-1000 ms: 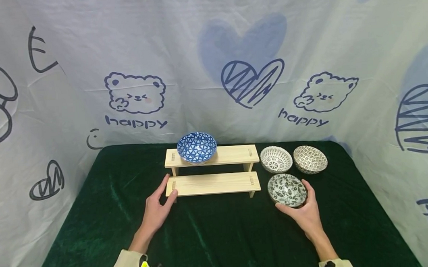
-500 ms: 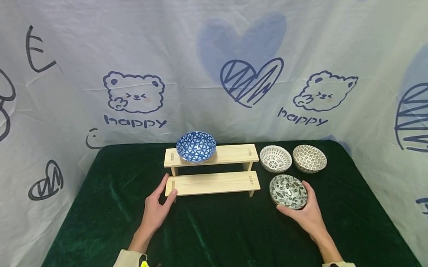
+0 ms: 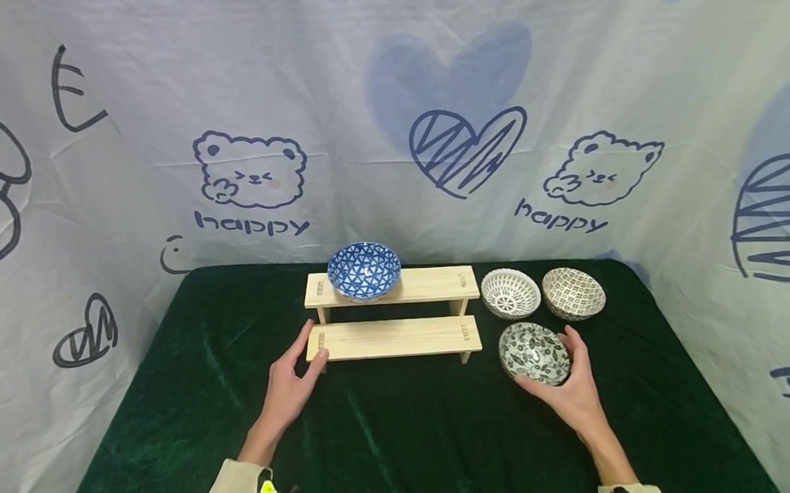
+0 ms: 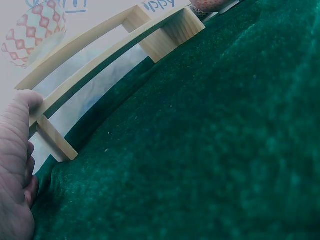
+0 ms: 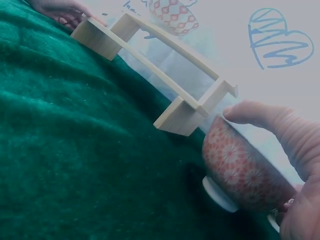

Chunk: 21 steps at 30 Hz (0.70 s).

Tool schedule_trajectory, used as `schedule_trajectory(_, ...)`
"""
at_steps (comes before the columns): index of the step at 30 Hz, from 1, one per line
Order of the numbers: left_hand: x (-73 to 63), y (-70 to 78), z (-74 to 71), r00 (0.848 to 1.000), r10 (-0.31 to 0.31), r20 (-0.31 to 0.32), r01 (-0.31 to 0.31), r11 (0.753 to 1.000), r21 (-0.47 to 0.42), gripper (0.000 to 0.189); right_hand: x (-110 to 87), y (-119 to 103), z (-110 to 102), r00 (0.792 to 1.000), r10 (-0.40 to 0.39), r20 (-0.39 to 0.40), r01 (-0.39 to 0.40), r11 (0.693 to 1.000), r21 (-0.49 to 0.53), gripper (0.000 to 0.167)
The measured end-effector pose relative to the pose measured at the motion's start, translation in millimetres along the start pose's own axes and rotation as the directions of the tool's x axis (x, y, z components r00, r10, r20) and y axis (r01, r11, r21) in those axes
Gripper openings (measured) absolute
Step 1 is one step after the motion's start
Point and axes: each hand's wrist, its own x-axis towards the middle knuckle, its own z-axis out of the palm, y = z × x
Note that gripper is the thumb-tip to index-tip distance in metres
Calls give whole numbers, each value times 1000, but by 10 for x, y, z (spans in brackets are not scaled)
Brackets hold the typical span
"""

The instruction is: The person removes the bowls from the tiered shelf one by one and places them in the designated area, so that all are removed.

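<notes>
My right hand [image 3: 573, 397] holds a small bowl [image 3: 533, 352] with a dark leafy pattern by its right side, the thumb at the near rim. In the right wrist view the same bowl [image 5: 235, 167] shows a flowered outside and a pale foot, tilted close over the cloth. Over on the left, my left hand [image 3: 287, 386] grips the left end of a two-tier wooden rack [image 3: 400, 338]. Its thumb lies on the lower board, seen in the left wrist view, with the other fingers [image 4: 31, 172] curled lower down. A blue patterned bowl [image 3: 364, 270] stands on the upper tier.
Right of the rack stand a white bowl [image 3: 510, 294] and a brown-patterned bowl [image 3: 573, 294], both just behind the held one. Dark green velvet cloth [image 3: 392, 440] covers the table. Printed white fabric [image 3: 349, 130] hangs behind and at both sides.
My right hand has shifted the leafy bowl slightly to the right, away from the rack. The left hand keeps its place on the rack.
</notes>
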Motion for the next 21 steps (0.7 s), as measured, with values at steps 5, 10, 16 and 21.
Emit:
schedule_trajectory(5, 5, -7, 6, 1000, -1, -2, 1, 1000, 6, 70, 32, -66, -31, 996, -90, -23, 90, 996, -12, 121)
schedule_trajectory(10, 12, -11, 4, 1000, 1, -2, -1, 1000, 4, 70, 73, -145, -38, 983, -179, -28, 178, 983, -32, 114)
schedule_trajectory(16, 1, 3, -1, 1000, -2, -5, 2, 1000, -5, 69, 111, -302, 17, 971, -240, -8, 240, 970, -28, 110)
schedule_trajectory(21, 2, -1, -3, 1000, -1, -3, 1, 1000, -8, 69, 157, -385, 120, 960, -280, 22, 280, 960, 4, 109)
